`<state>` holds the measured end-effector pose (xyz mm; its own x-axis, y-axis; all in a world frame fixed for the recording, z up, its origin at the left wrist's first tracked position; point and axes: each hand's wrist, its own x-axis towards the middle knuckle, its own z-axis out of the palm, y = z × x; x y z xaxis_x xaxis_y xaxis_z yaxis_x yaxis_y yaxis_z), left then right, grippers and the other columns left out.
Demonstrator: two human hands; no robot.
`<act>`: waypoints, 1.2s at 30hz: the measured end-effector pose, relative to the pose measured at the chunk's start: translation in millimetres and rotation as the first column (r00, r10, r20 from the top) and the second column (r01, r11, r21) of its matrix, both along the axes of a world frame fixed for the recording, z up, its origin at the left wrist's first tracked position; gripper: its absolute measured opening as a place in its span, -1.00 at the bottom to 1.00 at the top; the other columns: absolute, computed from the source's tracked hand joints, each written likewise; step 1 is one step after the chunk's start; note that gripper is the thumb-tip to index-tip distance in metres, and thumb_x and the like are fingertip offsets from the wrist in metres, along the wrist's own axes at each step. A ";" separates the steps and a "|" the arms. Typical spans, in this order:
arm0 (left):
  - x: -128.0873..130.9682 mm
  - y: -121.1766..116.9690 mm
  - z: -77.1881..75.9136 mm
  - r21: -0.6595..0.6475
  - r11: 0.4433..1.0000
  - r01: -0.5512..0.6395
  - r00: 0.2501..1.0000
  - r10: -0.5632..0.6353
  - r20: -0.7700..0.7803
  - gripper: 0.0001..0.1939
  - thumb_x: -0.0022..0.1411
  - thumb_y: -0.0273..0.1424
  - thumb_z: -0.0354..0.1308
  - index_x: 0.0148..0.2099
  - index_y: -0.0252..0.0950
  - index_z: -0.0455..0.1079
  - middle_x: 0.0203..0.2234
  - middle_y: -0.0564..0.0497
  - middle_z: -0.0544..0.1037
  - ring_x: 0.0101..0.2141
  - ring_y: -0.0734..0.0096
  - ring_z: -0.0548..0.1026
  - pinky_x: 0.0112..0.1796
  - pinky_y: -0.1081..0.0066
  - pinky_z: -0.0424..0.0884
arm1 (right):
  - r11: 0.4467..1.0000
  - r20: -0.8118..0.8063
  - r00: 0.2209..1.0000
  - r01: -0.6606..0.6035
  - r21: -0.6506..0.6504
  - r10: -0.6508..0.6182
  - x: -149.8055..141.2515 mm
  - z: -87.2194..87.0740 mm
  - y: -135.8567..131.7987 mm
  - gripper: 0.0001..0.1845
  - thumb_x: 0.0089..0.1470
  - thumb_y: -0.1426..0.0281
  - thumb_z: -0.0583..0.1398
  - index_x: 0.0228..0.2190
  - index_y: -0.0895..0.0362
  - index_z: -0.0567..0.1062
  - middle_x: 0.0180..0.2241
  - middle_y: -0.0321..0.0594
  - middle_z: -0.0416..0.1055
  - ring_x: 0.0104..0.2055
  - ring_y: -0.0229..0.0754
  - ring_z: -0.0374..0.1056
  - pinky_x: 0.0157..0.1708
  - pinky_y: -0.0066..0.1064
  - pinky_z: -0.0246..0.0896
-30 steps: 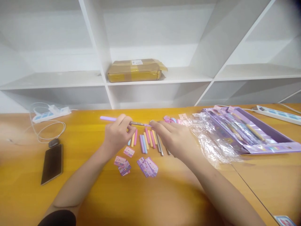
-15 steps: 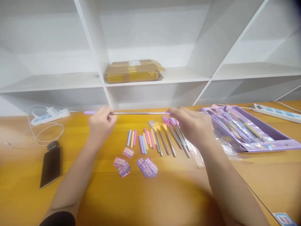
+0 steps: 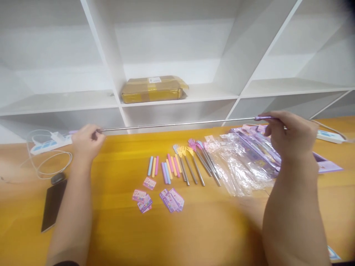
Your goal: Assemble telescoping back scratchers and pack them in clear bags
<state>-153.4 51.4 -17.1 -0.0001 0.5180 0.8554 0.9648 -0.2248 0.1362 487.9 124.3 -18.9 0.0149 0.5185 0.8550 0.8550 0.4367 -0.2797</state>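
Observation:
A telescopic back scratcher (image 3: 177, 124) is stretched out level above the table, its thin metal rod drawn long between my hands. My left hand (image 3: 88, 141) is closed around its purple grip at the left end. At the other end, my right hand (image 3: 294, 133) pinches the purple head, which the fingers partly hide. Below lie several shorter back scratchers (image 3: 195, 162) with blue, yellow and pink claw heads. Loose coloured grip sleeves (image 3: 166, 168) lie left of them, and small printed cards (image 3: 172, 199) are nearer me.
Clear plastic bags (image 3: 238, 166) lie beside a purple box (image 3: 328, 166) on the right. A phone (image 3: 52, 207) and a power strip (image 3: 50, 144) with a white cable are at the left. A taped carton (image 3: 154, 90) sits on the white shelf.
My hands have moved apart, the right one far to the right and the left one to the left. The back scratcher's rod has lengthened between them.

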 end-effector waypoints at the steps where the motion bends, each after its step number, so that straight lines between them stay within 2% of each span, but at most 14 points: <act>1: 2.0 -0.6 1.4 0.010 1.000 -0.010 1.000 0.010 0.001 -0.87 0.05 -0.52 0.14 -0.35 -0.17 0.40 -0.55 0.15 0.41 -0.49 0.44 0.33 -0.41 0.40 0.23 | 1.000 0.003 1.000 0.003 -0.025 -0.003 -0.4 -0.4 0.9 -0.78 0.17 0.47 0.25 -0.29 -0.01 0.71 -0.68 -0.29 0.41 -0.59 -0.22 0.39 -0.41 -0.35 0.25; 4: 3.5 -2.9 8.1 0.059 0.996 -0.069 0.997 0.070 -0.010 -0.91 0.01 -0.48 0.18 -0.37 -0.21 0.38 -0.53 0.12 0.41 -0.48 0.45 0.34 -0.41 0.41 0.21 | 0.997 -0.002 1.000 0.015 -0.073 -0.015 1.3 -1.2 4.5 -0.82 0.22 0.45 0.25 -0.26 0.01 0.68 -0.62 -0.25 0.46 -0.58 -0.22 0.41 -0.39 -0.35 0.25; 8: 4.6 -10.5 18.1 0.103 0.985 -0.140 0.987 0.147 -0.061 -0.89 0.03 -0.44 0.22 -0.39 -0.24 0.31 -0.52 0.11 0.36 -0.43 0.44 0.33 -0.38 0.42 0.14 | 0.999 0.072 0.997 -0.021 -0.045 0.024 4.4 -2.1 8.0 -0.87 0.27 0.38 0.27 -0.23 0.03 0.66 -0.55 -0.20 0.50 -0.50 -0.20 0.44 -0.31 -0.34 0.28; 10: 7.9 -14.9 21.4 0.097 0.979 -0.180 0.980 0.187 -0.070 -0.88 0.06 -0.41 0.21 -0.38 -0.23 0.29 -0.50 0.10 0.35 -0.41 0.42 0.33 -0.36 0.40 0.16 | 0.999 0.115 0.993 -0.038 -0.023 0.040 1.0 -2.1 6.4 -0.84 0.31 0.34 0.22 -0.23 0.03 0.65 -0.50 -0.18 0.50 -0.46 -0.19 0.43 -0.28 -0.34 0.28; 14: 16.7 -17.0 21.9 0.014 0.975 -0.222 0.971 0.223 -0.084 -0.88 0.18 -0.32 0.15 -0.35 -0.23 0.30 -0.47 0.07 0.39 -0.36 0.35 0.39 -0.29 0.37 0.25 | 0.998 0.106 0.994 0.013 0.060 -0.019 -10.9 -0.1 -2.2 -0.74 0.37 0.34 0.10 -0.16 0.05 0.60 -0.38 -0.19 0.49 -0.40 -0.17 0.41 -0.20 -0.31 0.30; 17: 22.9 -12.9 18.4 -0.067 0.974 -0.217 0.972 0.210 -0.101 -0.86 0.24 -0.30 0.12 -0.34 -0.24 0.32 -0.46 0.07 0.39 -0.36 0.36 0.40 -0.28 0.39 0.25 | 0.999 0.081 0.996 0.046 0.028 -0.048 -14.6 2.0 -6.7 -0.76 0.36 0.35 0.10 -0.16 0.06 0.58 -0.36 -0.20 0.48 -0.41 -0.19 0.40 -0.17 -0.32 0.30; 20: 28.4 -9.6 15.8 -0.087 0.972 -0.218 0.972 0.208 -0.109 -0.85 0.25 -0.30 0.12 -0.34 -0.24 0.32 -0.48 0.07 0.38 -0.38 0.37 0.38 -0.30 0.40 0.22 | 0.997 0.062 0.995 0.075 -0.014 -0.074 -14.8 2.2 -6.9 -0.75 0.35 0.35 0.09 -0.13 0.07 0.58 -0.34 -0.20 0.48 -0.37 -0.18 0.44 -0.13 -0.31 0.31; 25: 38.5 -10.0 14.3 -0.098 0.967 -0.237 0.968 0.226 -0.107 -0.85 0.22 -0.30 0.08 -0.37 -0.23 0.25 -0.49 0.06 0.34 -0.39 0.37 0.35 -0.34 0.40 0.19 | 0.980 0.063 0.988 0.147 -0.134 -0.140 -22.0 -5.6 -0.9 -0.68 0.37 0.35 0.03 -0.10 0.11 0.57 -0.12 -0.08 0.51 -0.46 -0.26 0.38 -0.18 -0.31 0.31; 28: 44.2 -9.5 12.7 -0.111 0.967 -0.230 0.969 0.217 -0.113 -0.86 0.21 -0.30 0.07 -0.37 -0.23 0.26 -0.49 0.05 0.35 -0.39 0.36 0.36 -0.35 0.41 0.20 | 0.970 0.088 0.981 0.183 -0.162 -0.170 -25.5 -10.5 2.3 -0.65 0.38 0.35 0.01 -0.08 0.15 0.57 -0.06 -0.01 0.49 -0.44 -0.25 0.37 -0.17 -0.28 0.30; 32: 48.7 -8.4 11.2 -0.057 0.981 -0.184 0.975 0.175 -0.134 -0.86 0.20 -0.32 0.08 -0.38 -0.23 0.29 -0.52 0.06 0.36 -0.42 0.38 0.36 -0.38 0.42 0.20 | 0.962 0.066 0.980 0.195 -0.192 -0.186 -21.4 -10.1 0.8 -0.66 0.41 0.35 0.01 -0.07 0.15 0.56 -0.04 -0.01 0.47 -0.46 -0.32 0.37 -0.20 -0.32 0.28; 36: 49.2 -10.6 12.7 0.055 0.993 -0.105 0.977 0.114 -0.183 -0.87 0.21 -0.33 0.10 -0.37 -0.24 0.32 -0.55 0.07 0.35 -0.47 0.40 0.33 -0.42 0.43 0.18 | 0.970 0.061 0.982 0.187 -0.154 -0.179 -9.9 -6.5 -3.2 -0.69 0.41 0.36 0.04 -0.11 0.13 0.58 -0.07 -0.07 0.49 -0.50 -0.38 0.37 -0.25 -0.38 0.27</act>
<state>-104.2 40.8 -4.4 0.1062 0.4851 0.8680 0.9914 -0.1183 -0.0552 478.1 121.1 -25.4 0.0845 0.6394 0.7642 0.9299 0.2250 -0.2911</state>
